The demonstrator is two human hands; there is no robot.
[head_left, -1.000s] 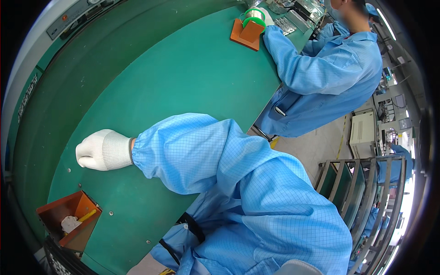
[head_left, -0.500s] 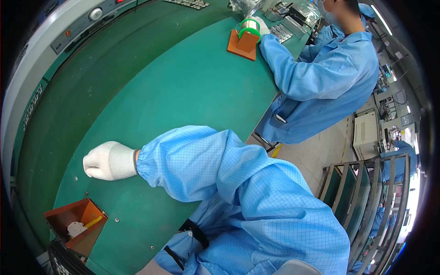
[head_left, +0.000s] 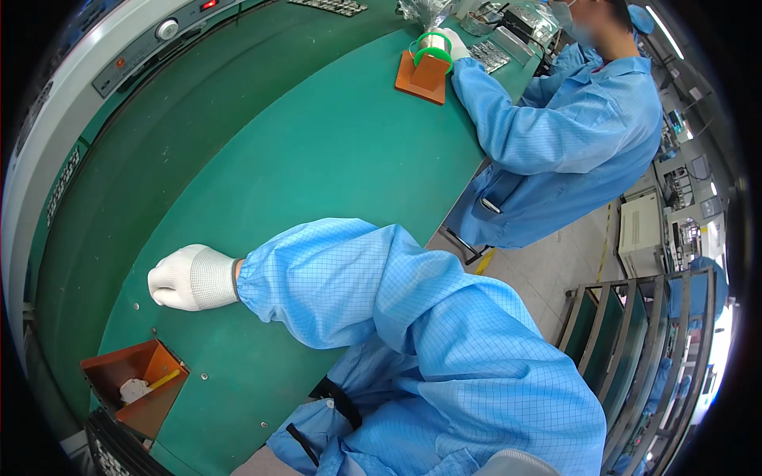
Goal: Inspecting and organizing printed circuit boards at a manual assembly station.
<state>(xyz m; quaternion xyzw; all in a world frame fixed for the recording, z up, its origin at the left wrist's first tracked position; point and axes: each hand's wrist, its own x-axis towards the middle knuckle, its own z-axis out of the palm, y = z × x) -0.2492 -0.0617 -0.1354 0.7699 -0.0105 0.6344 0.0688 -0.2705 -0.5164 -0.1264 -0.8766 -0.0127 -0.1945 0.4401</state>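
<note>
from my seat i see only one of my hands, the right hand (head_left: 190, 278), in a white glove. it is curled into a loose fist and rests knuckles-down on the green mat (head_left: 317, 159), at the near left. i cannot tell whether anything small is closed inside it; nothing shows between the fingers. my left hand is out of view.

i judge this a pause between handlings: the fist rests on bare mat and touches no part. the nearest thing is the orange bin (head_left: 131, 373), just near of the hand at the bench edge and apart from it. reaching it would call for opening the fist and drawing the arm back toward me, with care over the bin's raised wall.

the count:
- one orange bin, holding one white crumpled wad (head_left: 133, 389) and one yellow stick (head_left: 163, 381).
- one green solder spool (head_left: 432, 44) on one orange stand (head_left: 421, 75), far across the mat.
- one co-worker in a blue suit at the far right, with one gloved hand (head_left: 458, 44) showing, right by the spool.
- one metal rack (head_left: 627, 341) on the floor at the right.
</note>
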